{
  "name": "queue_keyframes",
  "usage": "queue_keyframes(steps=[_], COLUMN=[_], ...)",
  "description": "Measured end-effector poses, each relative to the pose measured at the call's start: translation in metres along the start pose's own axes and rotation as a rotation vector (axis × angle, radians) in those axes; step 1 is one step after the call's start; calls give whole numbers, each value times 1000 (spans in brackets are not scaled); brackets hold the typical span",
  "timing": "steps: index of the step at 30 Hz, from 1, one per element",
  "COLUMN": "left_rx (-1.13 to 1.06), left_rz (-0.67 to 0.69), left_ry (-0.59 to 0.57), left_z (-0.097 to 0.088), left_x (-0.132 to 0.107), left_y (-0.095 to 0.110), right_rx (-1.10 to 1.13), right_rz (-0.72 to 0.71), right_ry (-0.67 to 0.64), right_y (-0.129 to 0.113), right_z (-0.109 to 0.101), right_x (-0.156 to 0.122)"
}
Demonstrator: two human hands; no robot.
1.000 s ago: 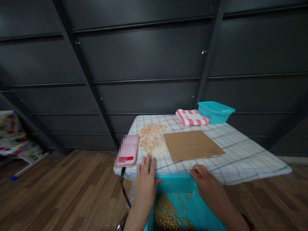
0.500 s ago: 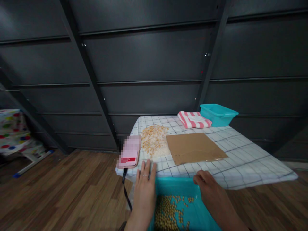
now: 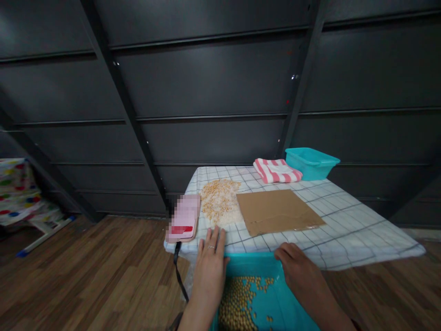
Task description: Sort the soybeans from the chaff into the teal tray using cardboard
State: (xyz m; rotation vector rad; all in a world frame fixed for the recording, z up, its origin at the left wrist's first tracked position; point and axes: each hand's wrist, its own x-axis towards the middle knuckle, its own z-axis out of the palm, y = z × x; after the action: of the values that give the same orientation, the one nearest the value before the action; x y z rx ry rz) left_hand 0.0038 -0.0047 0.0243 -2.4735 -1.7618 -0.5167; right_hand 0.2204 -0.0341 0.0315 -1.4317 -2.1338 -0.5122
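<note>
A turquoise plastic basin (image 3: 289, 307) with yellow soybeans (image 3: 237, 299) in it sits against the table's near edge. My right hand (image 3: 292, 262) is closed round its far right corner. Along the left rim lies my left hand (image 3: 211, 269), fingers stretched forward onto the tablecloth and thumb by the rim; a ring is on one finger. Beyond those fingertips, a spread pile of soybeans and white rice (image 3: 220, 200) rests on the cloth. The basin's near part is cut off by the frame's lower edge.
On the checked tablecloth (image 3: 358, 234) lie a flat cardboard piece (image 3: 279, 211), a pink phone (image 3: 186, 216) with a black strap, and a folded pink-striped towel (image 3: 277, 171). A second turquoise basin (image 3: 313, 164) stands at the back right, before a dark panelled wall (image 3: 213, 82).
Beans in the basin have shifted, with more gathered at the left and far side. My left hand has moved slightly right and its thumb now shows; my right hand keeps its grip.
</note>
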Motion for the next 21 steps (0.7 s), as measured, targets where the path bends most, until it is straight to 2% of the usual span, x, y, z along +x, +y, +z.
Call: queue_keyframes(steps=[4, 11, 17, 21], left_rx=[14, 93, 184, 189], left_rz=[-17, -55, -107, -156], left_ry=[-12, 88, 81, 74], left_z=[3, 19, 11, 5], left_x=[0, -2, 2, -4], left_y=[0, 1, 6, 10], right_rx=[26, 49, 47, 32], right_rz=[4, 15, 27, 17], right_ry=[-40, -90, -102, -95], right_y=[1, 2, 2, 0], right_z=[3, 9, 11, 9], right_x=[-2, -5, -4, -5])
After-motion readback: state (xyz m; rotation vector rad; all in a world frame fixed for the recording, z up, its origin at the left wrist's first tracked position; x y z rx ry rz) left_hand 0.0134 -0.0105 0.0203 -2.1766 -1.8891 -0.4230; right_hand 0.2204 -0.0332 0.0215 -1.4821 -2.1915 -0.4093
